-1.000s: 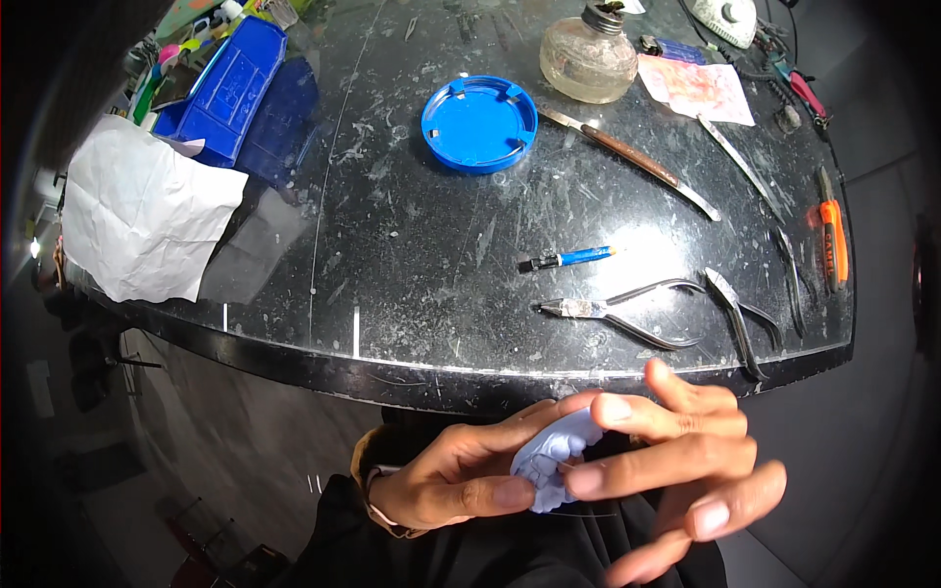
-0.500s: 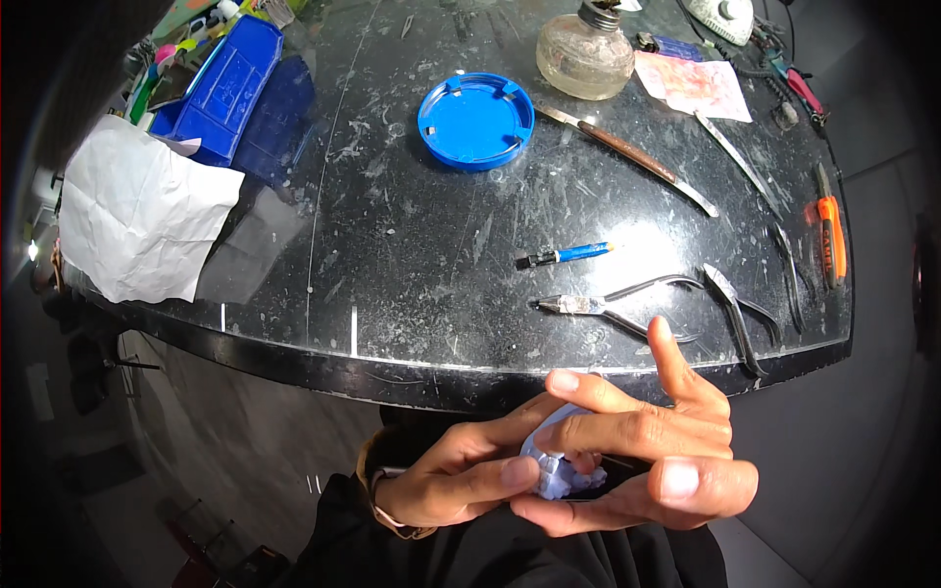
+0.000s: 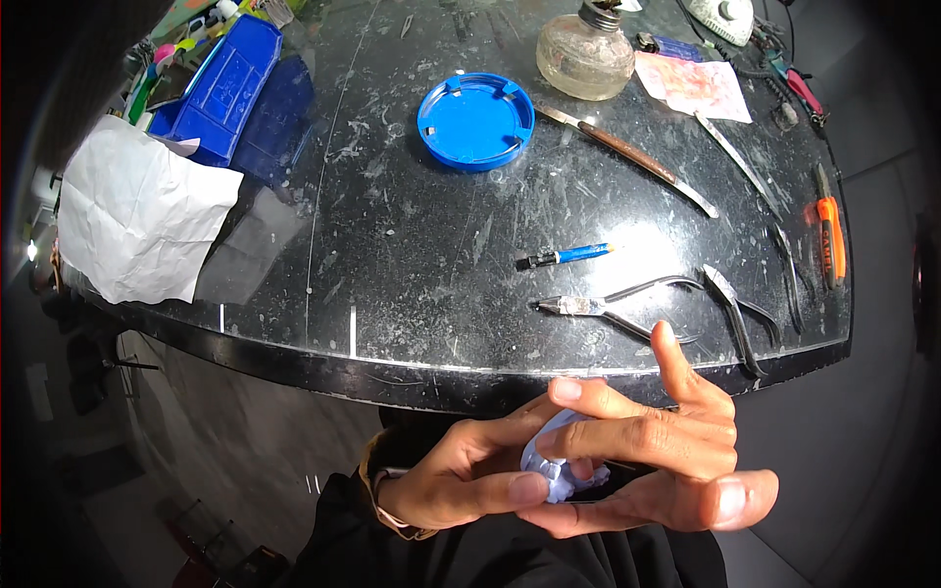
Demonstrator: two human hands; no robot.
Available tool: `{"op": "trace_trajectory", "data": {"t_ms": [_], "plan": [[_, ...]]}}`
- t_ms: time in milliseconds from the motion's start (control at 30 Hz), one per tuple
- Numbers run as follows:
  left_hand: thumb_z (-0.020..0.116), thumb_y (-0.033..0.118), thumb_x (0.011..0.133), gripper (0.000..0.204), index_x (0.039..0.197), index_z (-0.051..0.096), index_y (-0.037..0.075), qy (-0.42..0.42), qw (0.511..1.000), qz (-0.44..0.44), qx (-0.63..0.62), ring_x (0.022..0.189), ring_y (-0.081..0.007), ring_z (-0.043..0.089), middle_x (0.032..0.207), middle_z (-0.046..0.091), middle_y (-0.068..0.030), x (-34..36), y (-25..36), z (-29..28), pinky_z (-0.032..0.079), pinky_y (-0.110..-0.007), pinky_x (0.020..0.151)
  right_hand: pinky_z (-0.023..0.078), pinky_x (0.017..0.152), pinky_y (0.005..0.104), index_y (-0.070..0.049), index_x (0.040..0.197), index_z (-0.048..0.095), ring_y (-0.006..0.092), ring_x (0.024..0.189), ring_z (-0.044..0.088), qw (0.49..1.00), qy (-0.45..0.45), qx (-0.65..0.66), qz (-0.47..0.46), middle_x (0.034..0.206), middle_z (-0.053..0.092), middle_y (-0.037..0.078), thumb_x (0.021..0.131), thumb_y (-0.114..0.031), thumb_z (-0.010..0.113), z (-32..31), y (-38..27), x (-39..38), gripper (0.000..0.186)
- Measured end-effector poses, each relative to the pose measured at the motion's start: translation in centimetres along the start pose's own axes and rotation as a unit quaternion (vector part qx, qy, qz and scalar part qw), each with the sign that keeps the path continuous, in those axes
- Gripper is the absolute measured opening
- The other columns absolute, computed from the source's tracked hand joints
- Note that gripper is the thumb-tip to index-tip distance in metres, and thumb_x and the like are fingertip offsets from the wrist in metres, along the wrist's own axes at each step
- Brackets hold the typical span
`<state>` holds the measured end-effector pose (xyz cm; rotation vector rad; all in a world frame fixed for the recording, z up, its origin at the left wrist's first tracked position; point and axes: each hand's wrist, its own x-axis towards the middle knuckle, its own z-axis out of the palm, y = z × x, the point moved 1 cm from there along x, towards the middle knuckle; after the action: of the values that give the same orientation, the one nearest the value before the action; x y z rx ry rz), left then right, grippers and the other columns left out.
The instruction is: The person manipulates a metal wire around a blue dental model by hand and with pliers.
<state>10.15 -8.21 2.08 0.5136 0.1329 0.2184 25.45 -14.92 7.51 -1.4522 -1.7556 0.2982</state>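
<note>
Close in front of my body, below the table edge, I hold a pale blue dental cast point(image 3: 557, 477) in both hands. My left hand point(image 3: 466, 480) grips it from the left, with the thumb pressed along its near side. From the right, my right hand point(image 3: 676, 441) closes on it. Its middle fingers lie across the top, one finger points up and the thumb sticks out to the right. Much of the cast is hidden behind the fingers. Just beyond my hands lie pliers point(image 3: 576, 306), a second pair of pliers point(image 3: 730, 304) and a blue pencil stub point(image 3: 569, 257).
Farther off are a blue round lid point(image 3: 475, 122), a brown-handled wax knife point(image 3: 637, 157), a glass spirit burner point(image 3: 586, 59) and an orange-handled cutter point(image 3: 831, 240). White paper point(image 3: 147, 216) and a blue bin point(image 3: 221, 93) occupy the left. The table's dark rim point(image 3: 441, 385) curves before me.
My right thumb has swung outward to the right, and my right hand has shifted slightly that way. The cast has turned a little in my fingers. Things on the table have stayed put.
</note>
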Motion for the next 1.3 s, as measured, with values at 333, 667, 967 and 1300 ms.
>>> {"op": "trace_trajectory", "data": {"t_ms": [333,667,967,1300], "plan": [[0.052,0.011,0.085,0.035,0.114,0.049,-0.008,-0.017,0.999,-0.028,-0.032,0.109,-0.0199,0.047,0.115,0.047,-0.0144,0.0,0.2,-0.3,0.037,-0.033,0.094,0.044,0.09,0.0463,-0.009,0.078,0.066,0.0141,0.088,0.066,0.999,-0.008,0.025,0.02,0.081,0.068,0.0,0.06,-0.023,0.08,-0.3,0.7,0.5,0.027],[0.053,0.012,0.084,0.035,0.114,0.05,-0.007,-0.022,0.993,-0.048,-0.107,0.109,-0.0207,0.047,0.111,0.048,-0.0146,0.2,-0.3,-0.2,0.037,-0.033,0.094,0.006,0.102,0.0593,-0.016,0.122,0.0,0.0255,0.088,0.066,1.0,-0.025,-0.014,-0.004,0.074,0.067,0.001,0.064,-0.028,0.081,-0.5,0.1,0.2,0.1],[0.057,0.016,0.081,0.067,0.135,0.025,-0.006,-0.073,0.978,0.038,-0.19,0.106,-0.0197,0.048,0.108,0.048,-0.0114,2.7,-1.0,0.1,0.029,-0.041,0.105,0.002,0.103,0.0628,-0.014,0.138,-0.018,0.033,0.09,0.065,0.999,0.024,-0.027,-0.024,0.08,0.065,0.009,0.061,-0.038,0.082,-1.7,1.4,2.1,0.128],[0.055,0.017,0.08,0.08,0.141,0.007,-0.003,-0.006,0.946,0.183,-0.267,0.108,-0.0218,0.044,0.11,0.04,-0.0103,5.4,0.9,1.7,0.037,-0.037,0.102,0.003,0.105,0.06,-0.003,0.08,0.062,0.044,0.11,0.052,0.977,0.159,0.138,0.027,0.101,0.06,0.022,0.075,-0.038,0.069,-0.6,3.5,1.3,0.037]]}}
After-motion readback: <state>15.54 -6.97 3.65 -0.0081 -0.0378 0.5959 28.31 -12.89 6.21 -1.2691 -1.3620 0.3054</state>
